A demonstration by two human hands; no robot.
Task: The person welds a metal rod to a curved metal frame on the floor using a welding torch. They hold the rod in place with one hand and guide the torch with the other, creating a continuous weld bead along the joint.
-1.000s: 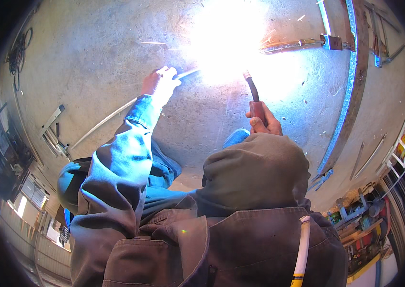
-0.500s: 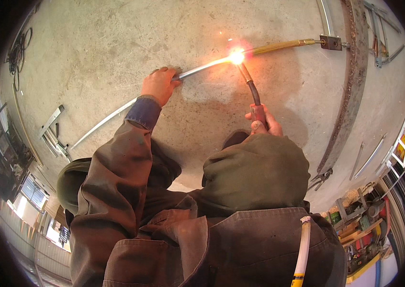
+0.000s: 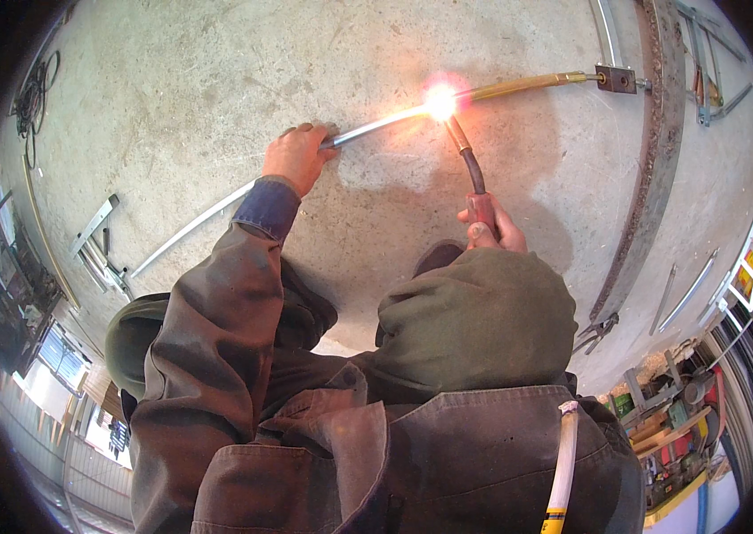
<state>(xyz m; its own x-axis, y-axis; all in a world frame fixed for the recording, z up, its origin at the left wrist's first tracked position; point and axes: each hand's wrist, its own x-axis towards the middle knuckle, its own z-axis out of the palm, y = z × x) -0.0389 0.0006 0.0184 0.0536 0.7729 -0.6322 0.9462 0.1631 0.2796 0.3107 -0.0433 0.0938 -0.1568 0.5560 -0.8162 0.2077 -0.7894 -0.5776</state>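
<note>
Welding torch (image 3: 473, 169) sits in my right hand (image 3: 499, 230), fingers and thumb wrapped around its red handle (image 3: 480, 211). From that grip the dark neck bends forward into a copper-coloured nozzle (image 3: 457, 133), which points at a bright glow (image 3: 441, 102) ahead and slightly left of the hand. Glare hides the spot itself, so on my feed I cannot tell whether the nozzle touches metal.

To the left and a little farther forward, I have the left hand (image 3: 295, 160) curled down over a silvery metal rod (image 3: 376, 125), gripping it. One length runs from the fingers rightward to the glow; the other slants back past the left of the wrist, above or along the concrete floor (image 3: 368, 240); I cannot judge which. A blue cuff (image 3: 267, 209) sits just behind that hand.

On the far side of the glow, forward and right of the right hand, I see a brass-coloured bar (image 3: 526, 87) leading to a dark block (image 3: 615, 79) with a hole. Right of that same hand, well apart, lies a rusty steel beam (image 3: 646, 196), with a pliers-like tool (image 3: 599, 330) near its closer end. Far to the left of the left hand I make out a coiled black cable (image 3: 32, 107) and, nearer, a few metal pieces (image 3: 95, 224) on the floor.
</note>
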